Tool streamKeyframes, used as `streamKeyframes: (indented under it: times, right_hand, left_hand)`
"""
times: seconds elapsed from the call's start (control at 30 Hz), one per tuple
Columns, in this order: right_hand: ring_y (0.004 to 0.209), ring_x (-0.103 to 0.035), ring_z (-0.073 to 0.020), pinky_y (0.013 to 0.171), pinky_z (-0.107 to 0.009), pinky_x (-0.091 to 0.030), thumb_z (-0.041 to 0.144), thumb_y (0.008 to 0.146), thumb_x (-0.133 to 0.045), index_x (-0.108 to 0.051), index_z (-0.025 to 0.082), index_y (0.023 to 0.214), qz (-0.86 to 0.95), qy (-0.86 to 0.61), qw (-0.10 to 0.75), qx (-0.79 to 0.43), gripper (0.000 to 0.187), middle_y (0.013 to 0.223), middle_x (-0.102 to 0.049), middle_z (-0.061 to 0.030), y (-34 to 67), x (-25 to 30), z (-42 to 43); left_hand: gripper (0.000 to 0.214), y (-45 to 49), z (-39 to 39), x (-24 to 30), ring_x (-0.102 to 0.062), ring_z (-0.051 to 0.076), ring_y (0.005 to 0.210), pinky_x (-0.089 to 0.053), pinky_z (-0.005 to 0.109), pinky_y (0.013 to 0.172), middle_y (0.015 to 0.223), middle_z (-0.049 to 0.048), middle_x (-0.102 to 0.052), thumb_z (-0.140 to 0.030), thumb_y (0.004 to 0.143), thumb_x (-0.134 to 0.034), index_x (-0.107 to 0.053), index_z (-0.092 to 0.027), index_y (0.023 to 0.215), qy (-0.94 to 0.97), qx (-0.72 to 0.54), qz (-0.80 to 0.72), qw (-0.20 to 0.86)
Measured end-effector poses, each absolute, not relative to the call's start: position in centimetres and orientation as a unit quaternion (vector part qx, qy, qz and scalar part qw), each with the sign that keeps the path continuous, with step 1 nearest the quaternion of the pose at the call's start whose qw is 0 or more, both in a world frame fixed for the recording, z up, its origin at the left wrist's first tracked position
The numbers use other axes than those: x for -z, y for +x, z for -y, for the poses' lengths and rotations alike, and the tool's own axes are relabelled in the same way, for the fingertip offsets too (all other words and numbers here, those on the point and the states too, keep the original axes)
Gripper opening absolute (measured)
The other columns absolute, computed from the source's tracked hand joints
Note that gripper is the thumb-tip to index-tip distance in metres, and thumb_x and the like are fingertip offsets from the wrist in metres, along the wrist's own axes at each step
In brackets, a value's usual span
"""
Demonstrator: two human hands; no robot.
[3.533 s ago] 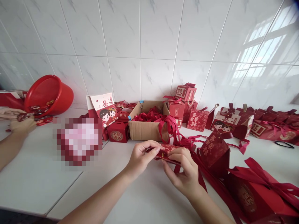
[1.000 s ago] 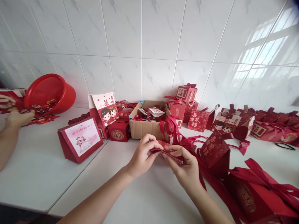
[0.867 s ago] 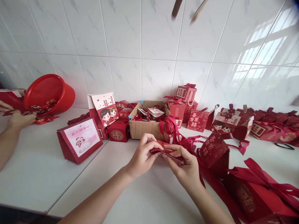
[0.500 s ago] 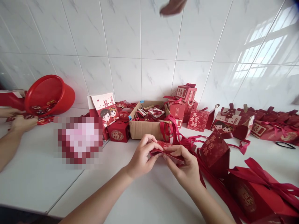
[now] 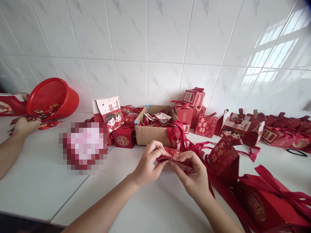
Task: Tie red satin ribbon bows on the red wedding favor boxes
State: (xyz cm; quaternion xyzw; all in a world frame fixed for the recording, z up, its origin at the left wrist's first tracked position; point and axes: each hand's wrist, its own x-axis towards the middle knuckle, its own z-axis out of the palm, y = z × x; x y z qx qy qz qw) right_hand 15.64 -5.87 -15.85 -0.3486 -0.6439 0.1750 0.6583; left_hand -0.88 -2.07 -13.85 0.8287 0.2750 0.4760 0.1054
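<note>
A flat, folded red paper gift box (image 5: 175,155) with gold print is held between both my hands just above the white counter (image 5: 150,207). My left hand (image 5: 148,163) pinches its left end with thumb and fingers closed. My right hand (image 5: 191,174) grips its right side, fingers curled over the top edge. Red ribbon (image 5: 178,132) trails behind the box toward the cardboard carton (image 5: 152,134).
The carton holds ribbons and tags. Assembled red gift boxes (image 5: 193,97) are stacked against the tiled wall, with more boxes and bags (image 5: 224,158) to the right. At far left another person's hand (image 5: 24,126) rests by a tipped red basin (image 5: 52,97) of sweets.
My hands have kept working the folded box in place, with small finger shifts. Tags have appeared on top of the ribbons in the carton. The other person's hand moved slightly by the basin.
</note>
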Motion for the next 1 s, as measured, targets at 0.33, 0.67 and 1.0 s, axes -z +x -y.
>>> streamKeyframes:
  times: [0.33,0.67,1.0]
  right_hand:
    - [0.075,-0.058,-0.0162,0.063,-0.029,-0.050,0.009,0.080,-0.060,-0.048,0.022,0.073,0.675,-0.316,0.649,-0.155,0.019,0.073,-0.057,-0.0001,15.8,15.4,6.0]
    - [0.085,-0.063,-0.0162,0.074,-0.031,-0.057,0.016,0.082,-0.064,-0.052,0.025,0.103,0.659,-0.328,0.655,-0.173,0.026,0.090,-0.063,-0.0029,15.7,16.2,5.2]
    - [0.092,-0.065,-0.0220,0.077,-0.037,-0.056,0.022,0.079,-0.062,-0.045,0.020,0.119,0.690,-0.445,0.511,-0.254,0.043,0.108,-0.065,-0.0097,16.3,17.8,3.4]
  left_hand:
    - [0.013,-0.8,2.1,14.0,-0.055,0.018,0.084,-0.049,0.030,0.069,0.091,0.0071,-0.050,-0.019,0.085,-0.054,-0.067,-0.019,0.087,0.827,-0.480,-0.276,0.095]
    - [0.014,-0.7,2.1,14.4,-0.055,0.018,0.085,-0.051,0.032,0.073,0.092,0.0064,-0.049,-0.016,0.086,-0.052,-0.065,-0.021,0.090,0.814,-0.508,-0.277,0.050]
    - [0.031,-1.3,0.4,14.7,-0.056,0.019,0.100,-0.047,0.034,0.087,0.106,0.0075,-0.056,-0.023,0.089,-0.054,-0.044,-0.020,0.119,0.695,-0.605,-0.363,0.137]
